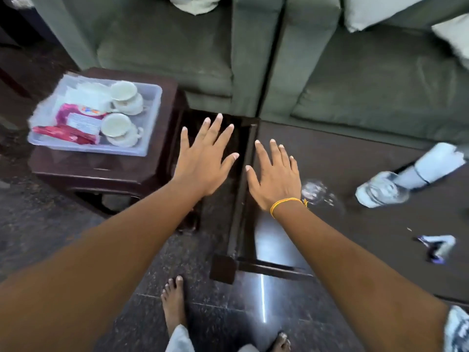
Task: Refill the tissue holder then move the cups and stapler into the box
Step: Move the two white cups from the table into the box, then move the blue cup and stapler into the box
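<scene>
- Both of the person's arms are stretched forward, palms down and fingers spread wide; the left hand (pixel 206 158) hangs over the gap between the small dark wooden side table (pixel 101 163) and the low dark brown coffee table (pixel 355 224), and the right hand (pixel 275 174), with a yellow thread bracelet (pixel 286 203) at the wrist, is over the coffee table's near corner. Neither hand holds anything.
- The clear plastic storage box (pixel 149 123) sits on the side table, probably kept there so it is within one reach of the coffee table.
- Inside the box I count two stacks of cream ceramic teacups (pixel 121 113), each looking like two cups nested, so seemingly four; the nesting saves room beside the pink and red wrapped packets (pixel 76 123) and some white paper.
- So the cups seem already packed.
- On the coffee table lies what looks like one clear tissue holder with white tissue (pixel 411 174), tipped on its side; it is blurred, and so is a clear glass-like object (pixel 318 191) just beside the right wrist.
- One small purple and silver object (pixel 437 247), likely the stapler, lies alone near the table's right edge, well apart from the box; it appears to be what is left to move.
</scene>
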{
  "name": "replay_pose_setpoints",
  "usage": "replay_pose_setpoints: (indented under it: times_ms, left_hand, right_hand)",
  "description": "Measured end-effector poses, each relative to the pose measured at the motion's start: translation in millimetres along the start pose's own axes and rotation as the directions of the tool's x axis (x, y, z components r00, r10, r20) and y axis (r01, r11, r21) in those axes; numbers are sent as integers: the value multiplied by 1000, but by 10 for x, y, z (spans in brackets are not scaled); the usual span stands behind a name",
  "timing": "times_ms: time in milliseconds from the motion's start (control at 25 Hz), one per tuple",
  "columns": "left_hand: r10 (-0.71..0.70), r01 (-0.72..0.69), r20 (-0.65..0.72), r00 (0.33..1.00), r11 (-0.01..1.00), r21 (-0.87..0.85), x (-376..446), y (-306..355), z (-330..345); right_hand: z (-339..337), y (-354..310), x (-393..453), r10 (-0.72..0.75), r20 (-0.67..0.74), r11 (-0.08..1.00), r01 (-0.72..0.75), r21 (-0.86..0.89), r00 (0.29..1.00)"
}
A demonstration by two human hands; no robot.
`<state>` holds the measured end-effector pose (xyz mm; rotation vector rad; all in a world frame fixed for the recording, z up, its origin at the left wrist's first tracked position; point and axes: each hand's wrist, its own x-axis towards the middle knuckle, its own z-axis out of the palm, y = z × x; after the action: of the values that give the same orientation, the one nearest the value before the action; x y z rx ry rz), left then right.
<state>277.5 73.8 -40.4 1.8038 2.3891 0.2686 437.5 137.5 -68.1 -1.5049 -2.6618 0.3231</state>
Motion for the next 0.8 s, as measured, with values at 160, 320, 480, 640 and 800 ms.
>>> replay_pose_setpoints:
  times_ms: [160,320,480,640,800]
  left_hand:
    - [93,-93,32,995,996,-6,-102,1222,274]
    - [217,-211,108,970,976,-60,-143,2279,685]
    - [352,-353,161,922,935,-27,-213,2878,988]
    - [506,-506,183,843,861,-48,-151,3385,1199]
    - [593,-589,170,787,804,-79,-26,3837,1425]
  right_hand:
    - [-233,1025,-536,102,-26,995,-103,-12,994]
    - [-251,1969,-1006,245,-63,969,-246,-3,967]
    - [-252,2554,-1429,378,-95,926,-377,36,921]
    - [-287,3102,-1663,474,-108,881,-473,36,874]
    - [-295,3518,-1727,552,-120,834,-547,75,825]
